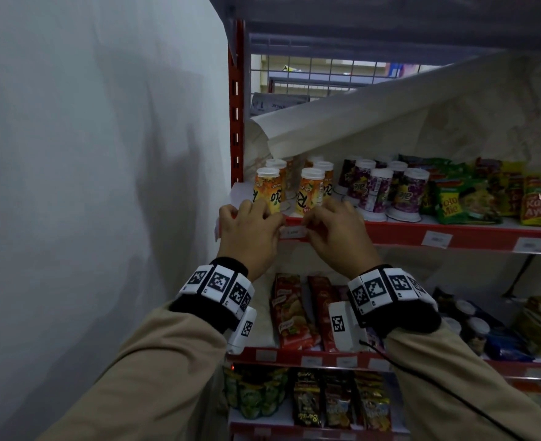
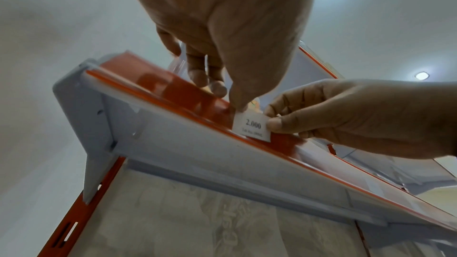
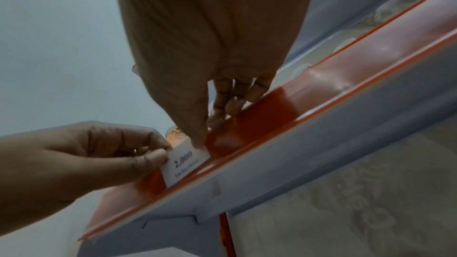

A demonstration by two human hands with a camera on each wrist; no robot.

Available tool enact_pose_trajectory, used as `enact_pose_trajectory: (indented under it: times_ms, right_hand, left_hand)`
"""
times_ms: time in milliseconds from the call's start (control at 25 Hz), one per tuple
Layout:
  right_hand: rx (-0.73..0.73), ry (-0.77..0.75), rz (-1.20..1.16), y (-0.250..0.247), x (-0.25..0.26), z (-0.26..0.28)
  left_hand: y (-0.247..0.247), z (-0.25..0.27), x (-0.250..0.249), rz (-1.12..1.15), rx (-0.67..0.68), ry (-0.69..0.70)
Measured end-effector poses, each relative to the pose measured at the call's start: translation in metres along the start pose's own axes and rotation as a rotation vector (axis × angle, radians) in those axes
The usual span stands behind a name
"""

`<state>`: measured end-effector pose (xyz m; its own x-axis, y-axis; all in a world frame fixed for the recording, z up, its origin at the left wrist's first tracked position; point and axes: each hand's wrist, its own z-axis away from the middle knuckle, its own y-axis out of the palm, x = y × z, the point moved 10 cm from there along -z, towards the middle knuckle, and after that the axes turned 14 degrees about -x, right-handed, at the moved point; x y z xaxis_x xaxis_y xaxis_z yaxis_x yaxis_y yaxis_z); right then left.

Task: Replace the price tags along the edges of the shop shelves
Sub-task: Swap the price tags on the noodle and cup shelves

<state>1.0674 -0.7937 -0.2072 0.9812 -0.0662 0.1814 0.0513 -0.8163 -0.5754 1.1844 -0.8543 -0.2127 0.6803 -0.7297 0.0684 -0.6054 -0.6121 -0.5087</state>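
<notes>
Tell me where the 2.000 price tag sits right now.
In the head view the price tag sits on the red shelf edge below the orange cups, pinched between the left hand and right hand.

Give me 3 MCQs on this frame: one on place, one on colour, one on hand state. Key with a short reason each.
1. Where is the price tag that both hands work on?
A. On the red front edge of the shelf with the cups
B. On the shelf of chip packets below
C. On the white wall

2. What colour is the shelf-edge strip behind the tag?
A. Blue
B. Red-orange
C. Green

3. What is the right hand doing?
A. Hanging open, away from the shelf
B. Gripping a cup
C. Pinching the tag's right end

Key: 1 A, the head view shows the tag on the edge just below the orange cups. 2 B, both wrist views show a red-orange strip. 3 C, the left wrist view shows thumb and fingers closed on the tag's end, while the left hand holds the other end.
</notes>
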Motion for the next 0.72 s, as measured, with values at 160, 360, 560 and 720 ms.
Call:
enact_pose_trajectory:
  times_ms: [160, 360, 560, 720]
  right_hand:
    - [0.068, -0.016, 0.077, 0.004, 0.001, -0.001]
    - [0.08, 0.006, 0.034, 0.002, 0.0, 0.0]
    - [0.098, 0.012, 0.03, 0.002, 0.0, -0.001]
    - [0.061, 0.009, -0.044, -0.008, -0.002, 0.0]
  left_hand:
    - [0.001, 0.001, 0.002, 0.008, 0.001, 0.0]
    - [0.003, 0.001, 0.003, 0.022, 0.002, 0.004]
    - [-0.001, -0.002, 0.002, 0.033, -0.05, 0.015]
    - [-0.01, 0.001, 0.001, 0.051, -0.112, 0.012]
